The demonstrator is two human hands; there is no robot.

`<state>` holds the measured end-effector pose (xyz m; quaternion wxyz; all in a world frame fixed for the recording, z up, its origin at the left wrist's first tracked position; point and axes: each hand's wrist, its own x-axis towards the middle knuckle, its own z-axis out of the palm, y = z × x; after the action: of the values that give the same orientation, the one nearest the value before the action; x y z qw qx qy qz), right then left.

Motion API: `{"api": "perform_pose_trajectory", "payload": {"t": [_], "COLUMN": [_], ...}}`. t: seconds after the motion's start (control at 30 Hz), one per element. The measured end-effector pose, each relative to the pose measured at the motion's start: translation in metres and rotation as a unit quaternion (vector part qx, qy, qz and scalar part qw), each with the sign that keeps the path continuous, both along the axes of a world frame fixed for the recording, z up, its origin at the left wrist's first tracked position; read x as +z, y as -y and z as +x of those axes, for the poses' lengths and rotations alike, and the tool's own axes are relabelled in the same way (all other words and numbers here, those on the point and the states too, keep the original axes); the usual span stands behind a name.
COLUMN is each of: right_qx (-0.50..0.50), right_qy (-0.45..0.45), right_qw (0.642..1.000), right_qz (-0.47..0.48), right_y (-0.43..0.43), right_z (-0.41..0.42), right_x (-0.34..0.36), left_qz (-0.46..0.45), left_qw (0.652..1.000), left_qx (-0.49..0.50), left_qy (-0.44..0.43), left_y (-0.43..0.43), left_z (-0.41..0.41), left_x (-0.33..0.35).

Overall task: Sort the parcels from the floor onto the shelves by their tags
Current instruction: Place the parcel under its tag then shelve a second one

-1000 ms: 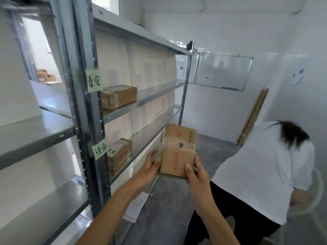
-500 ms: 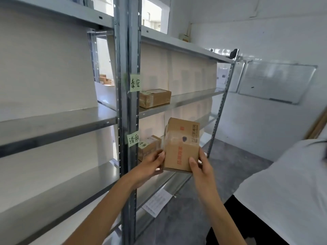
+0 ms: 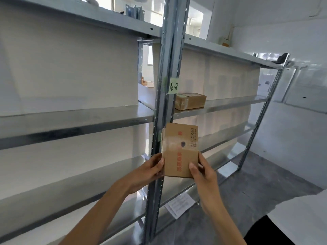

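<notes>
I hold a small brown cardboard parcel with red print upright in front of the grey metal upright post. My left hand grips its lower left edge and my right hand grips its lower right edge. A green tag with handwritten characters is stuck on the post beside the middle shelf. One taped brown parcel lies on that shelf just right of the tag. A second green tag peeks out behind the held parcel's left edge.
Grey metal shelving runs along the left wall, with bare shelf boards left of the post. A printed paper sheet lies on the lowest shelf. A person in a white top stands at the lower right. The floor is grey concrete.
My view has turned left and up toward the shelves. The parcel has stayed in both hands and now sits in front of the post, covering the lower tag and the parcels behind it.
</notes>
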<state>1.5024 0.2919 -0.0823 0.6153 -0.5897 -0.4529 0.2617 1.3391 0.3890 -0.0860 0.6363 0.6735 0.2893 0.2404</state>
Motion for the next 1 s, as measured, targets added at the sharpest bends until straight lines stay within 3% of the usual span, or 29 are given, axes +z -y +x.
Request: {"api": "perform_pose_trajectory", "payload": {"t": [0.37, 1.0], "right_qx": [0.133, 0.192], "right_qy": [0.019, 0.009], "right_qw": [0.990, 0.980], "right_qz": [0.034, 0.048], "right_y": [-0.015, 0.050], "right_z": [-0.153, -0.411], "right_x": [0.021, 0.025], "left_qz": [0.038, 0.048], "left_qw": [0.983, 0.971], "left_qx": [0.178, 0.234], "left_qy": [0.011, 0.025], "left_y": [0.022, 0.132], "left_z": [-0.166, -0.424], "left_x": [0.015, 0.023]}}
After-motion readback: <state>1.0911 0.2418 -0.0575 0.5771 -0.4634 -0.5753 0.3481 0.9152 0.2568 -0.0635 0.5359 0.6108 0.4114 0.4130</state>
